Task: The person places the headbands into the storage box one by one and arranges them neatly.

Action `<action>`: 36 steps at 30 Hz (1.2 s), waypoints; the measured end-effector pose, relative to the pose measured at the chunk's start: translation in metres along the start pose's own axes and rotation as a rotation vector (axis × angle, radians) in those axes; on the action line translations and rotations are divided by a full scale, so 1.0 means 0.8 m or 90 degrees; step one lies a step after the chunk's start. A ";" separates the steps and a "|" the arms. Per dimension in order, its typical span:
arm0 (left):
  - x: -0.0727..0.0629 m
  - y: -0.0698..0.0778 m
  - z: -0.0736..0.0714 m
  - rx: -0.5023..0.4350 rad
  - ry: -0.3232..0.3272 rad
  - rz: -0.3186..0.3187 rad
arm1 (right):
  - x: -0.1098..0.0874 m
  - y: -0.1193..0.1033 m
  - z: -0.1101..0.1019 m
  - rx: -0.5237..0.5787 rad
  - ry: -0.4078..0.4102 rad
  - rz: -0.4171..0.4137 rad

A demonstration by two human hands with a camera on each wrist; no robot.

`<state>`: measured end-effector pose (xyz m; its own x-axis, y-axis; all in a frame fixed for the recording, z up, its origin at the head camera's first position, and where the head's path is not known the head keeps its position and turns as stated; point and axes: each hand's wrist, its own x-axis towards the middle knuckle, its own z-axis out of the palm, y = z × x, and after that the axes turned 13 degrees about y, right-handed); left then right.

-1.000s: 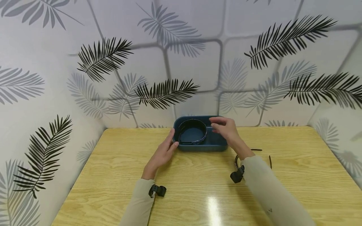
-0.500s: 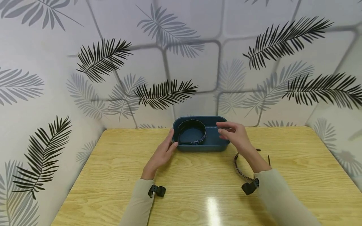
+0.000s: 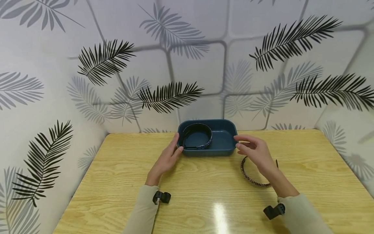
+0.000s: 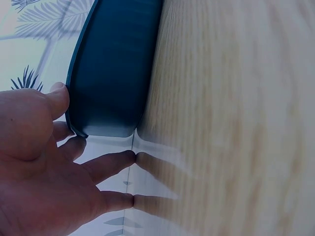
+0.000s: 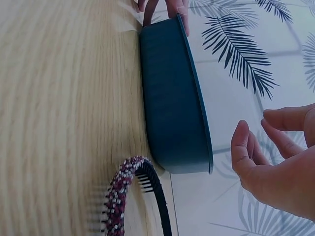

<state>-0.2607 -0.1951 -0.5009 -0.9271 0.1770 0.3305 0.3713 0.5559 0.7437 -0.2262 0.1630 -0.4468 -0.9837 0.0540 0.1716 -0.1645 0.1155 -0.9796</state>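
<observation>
A dark blue oblong box (image 3: 222,151) stands at the back of the table, against the wall. In its left half lies a black headband with a blue patterned band (image 3: 206,144). My left hand (image 3: 167,158) rests against the box's left end, its thumb at the front corner and its fingers extended along the end. My right hand (image 3: 257,152) hovers at the box's right end, its fingers loosely bent and holding nothing. Below it on the table lies a second headband (image 5: 118,196), toothed inside and covered in dark red and white beads; my right forearm partly hides it in the head view.
The wooden table (image 3: 198,201) meets a leaf-patterned wall (image 3: 198,71) right behind the box. Another patterned wall runs along the left side. A black wrist camera (image 3: 162,197) sits on the left sleeve, another camera (image 3: 274,212) on the right.
My right hand has drawn back from above the box to the right and towards me, uncovering the box's right half and more of the beaded headband. The left hand stays in place.
</observation>
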 end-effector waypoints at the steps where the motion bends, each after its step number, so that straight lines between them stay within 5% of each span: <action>1: 0.000 0.001 0.000 0.000 0.000 -0.001 | -0.003 0.000 -0.003 -0.004 0.002 -0.006; 26: 0.001 0.003 -0.001 0.003 -0.001 -0.004 | -0.069 0.022 -0.074 -0.091 0.052 -0.049; 36: 0.000 0.004 -0.002 -0.003 -0.009 -0.009 | -0.085 0.036 -0.106 -0.187 0.094 -0.040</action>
<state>-0.2598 -0.1946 -0.4977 -0.9327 0.1803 0.3125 0.3587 0.5549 0.7506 -0.1581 0.2470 -0.4779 -0.9475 0.1783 0.2653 -0.1756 0.4031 -0.8982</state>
